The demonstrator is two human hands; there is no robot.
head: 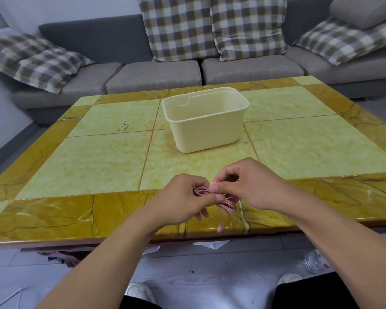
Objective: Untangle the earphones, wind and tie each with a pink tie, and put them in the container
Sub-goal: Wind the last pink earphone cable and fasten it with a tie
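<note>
Both my hands meet over the near edge of the table, around a wound bundle of pink earphone cable (227,204). My left hand (183,198) grips the bundle's left end, where coils show between its fingers. My right hand (245,184) pinches a bright pink tie (213,183) at the middle of the bundle with thumb and forefinger. A loop of cable hangs out below my right hand. The cream plastic container (206,128) stands open beyond my hands near the table's middle; no contents show inside from this angle.
The tiled green-and-ochre table (94,161) stretches to both sides. A grey sofa (156,74) with checked cushions runs along its far edge. On the floor by my feet lie white paper scraps (212,243) and a clear plastic bottle (313,262).
</note>
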